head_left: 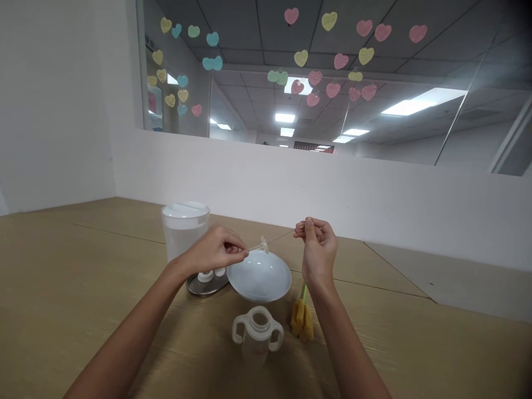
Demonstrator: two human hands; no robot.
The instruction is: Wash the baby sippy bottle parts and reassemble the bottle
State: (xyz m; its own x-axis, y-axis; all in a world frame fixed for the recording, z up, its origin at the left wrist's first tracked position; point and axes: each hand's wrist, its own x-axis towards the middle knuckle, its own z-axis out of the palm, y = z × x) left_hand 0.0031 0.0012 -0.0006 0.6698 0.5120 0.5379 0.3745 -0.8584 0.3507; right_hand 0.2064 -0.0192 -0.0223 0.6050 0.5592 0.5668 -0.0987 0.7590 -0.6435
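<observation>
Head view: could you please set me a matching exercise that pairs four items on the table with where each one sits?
Items:
1. Sponge brush
2. Cup
3. Jug
4. Metal tray

Places:
A. Left of the bowl
B. Nearest the wearer
C. Under the right wrist
D. Beyond the left hand

Pairs: 1-C, 2-B, 3-D, 4-A

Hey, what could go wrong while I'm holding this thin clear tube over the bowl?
The thin clear tube looks pulled taut between your left hand and right hand, so it might slip and spring loose. The small clear fitting on it could drop into the white bowl.
</observation>
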